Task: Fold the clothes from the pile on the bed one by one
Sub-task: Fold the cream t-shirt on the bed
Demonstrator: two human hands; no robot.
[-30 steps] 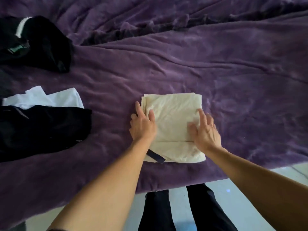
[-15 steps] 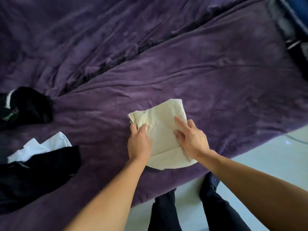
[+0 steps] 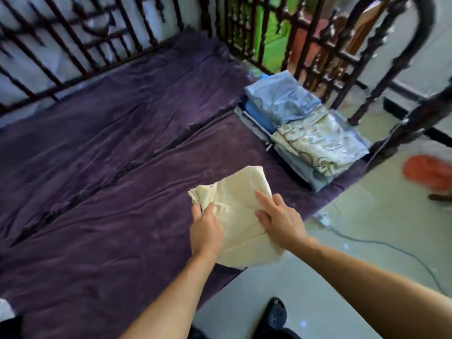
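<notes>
A folded cream garment (image 3: 238, 211) is lifted off the purple bedspread (image 3: 122, 192), held between both hands near the bed's front edge. My left hand (image 3: 205, 231) grips its left side, thumb on top. My right hand (image 3: 281, 221) holds its right side, fingers on top and thumb beneath. A stack of folded clothes (image 3: 305, 128), blue and patterned, lies at the bed's right end.
A dark carved bed frame (image 3: 318, 45) rises behind and to the right of the stack. A pale tiled floor (image 3: 367, 241) with a cable and an orange object (image 3: 430, 170) lies to the right. My shoe (image 3: 276, 311) stands by the bed's edge.
Both hands picked the folded cream garment up off the bedspread and carried it to the right. The view swung right, so the black and white pile left the frame and the folded stack appeared.
</notes>
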